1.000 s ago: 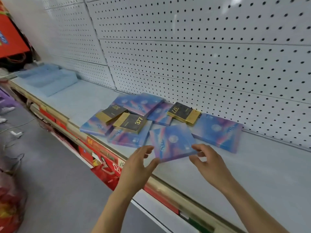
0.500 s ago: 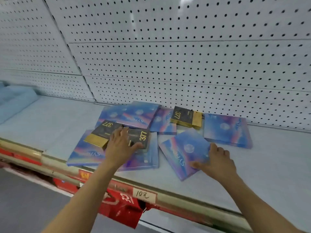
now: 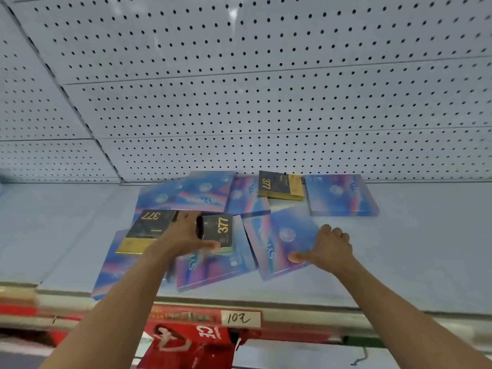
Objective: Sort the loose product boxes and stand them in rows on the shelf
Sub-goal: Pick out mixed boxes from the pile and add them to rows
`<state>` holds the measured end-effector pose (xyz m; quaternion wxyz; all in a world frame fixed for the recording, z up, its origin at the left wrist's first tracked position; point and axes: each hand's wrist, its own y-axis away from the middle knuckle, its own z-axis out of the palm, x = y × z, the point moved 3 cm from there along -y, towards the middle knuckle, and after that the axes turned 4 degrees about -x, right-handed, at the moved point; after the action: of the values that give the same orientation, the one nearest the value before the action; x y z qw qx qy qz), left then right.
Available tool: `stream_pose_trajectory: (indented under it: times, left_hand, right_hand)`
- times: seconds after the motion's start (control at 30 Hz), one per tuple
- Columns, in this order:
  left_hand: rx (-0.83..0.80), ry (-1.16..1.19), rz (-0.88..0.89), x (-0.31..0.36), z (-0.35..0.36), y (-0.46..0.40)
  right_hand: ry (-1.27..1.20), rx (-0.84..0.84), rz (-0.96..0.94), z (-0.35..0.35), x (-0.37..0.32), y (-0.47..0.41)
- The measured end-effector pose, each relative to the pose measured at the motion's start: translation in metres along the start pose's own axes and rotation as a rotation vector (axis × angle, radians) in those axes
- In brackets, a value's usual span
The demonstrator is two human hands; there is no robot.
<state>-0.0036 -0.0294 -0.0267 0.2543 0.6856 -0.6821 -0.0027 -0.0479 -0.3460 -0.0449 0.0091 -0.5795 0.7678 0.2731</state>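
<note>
My left hand (image 3: 186, 233) had closed on a black box (image 3: 217, 230), my right (image 3: 328, 249) gripped a blue box (image 3: 279, 238); none stood on the shelf (image 3: 399, 262) yet.

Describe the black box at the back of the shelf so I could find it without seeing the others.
Start at the white pegboard wall behind the shelf and look down to where they meet. There, right of the pile's middle, lies the black and gold box, partly on a blue box. Unlike the two other "377" boxes near the front, no hand is near it.
</note>
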Motion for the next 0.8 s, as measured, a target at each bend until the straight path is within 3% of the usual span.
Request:
stream_pose_trajectory:
  times: [0.17, 0.3, 0.5, 0.67, 0.8]
  left_hand:
    - [0.07, -0.036, -0.008, 0.004, 0.001, 0.004]
    - [0.231, 0.075, 0.049, 0.019, 0.004, 0.012]
    - [0.412, 0.675, -0.028, 0.029, 0.023, 0.032]
    - [0.353, 1.081, -0.002, 0.031, 0.032, 0.032]
    - [0.246, 1.154, 0.086, 0.052, 0.032, 0.037]
  right_hand:
    - [-0.107, -0.04, 0.068, 0.003, 0.002, 0.003]
    - [-0.37, -0.097, 0.066, 0.011, 0.01, 0.006]
    - [-0.966, 0.019, 0.061, 0.022, 0.011, 0.029]
    - [-1.126, 0.219, 0.048, 0.009, 0.026, 0.05]
    - [-1.191, 0.349, 0.02, -0.016, 0.057, 0.07]
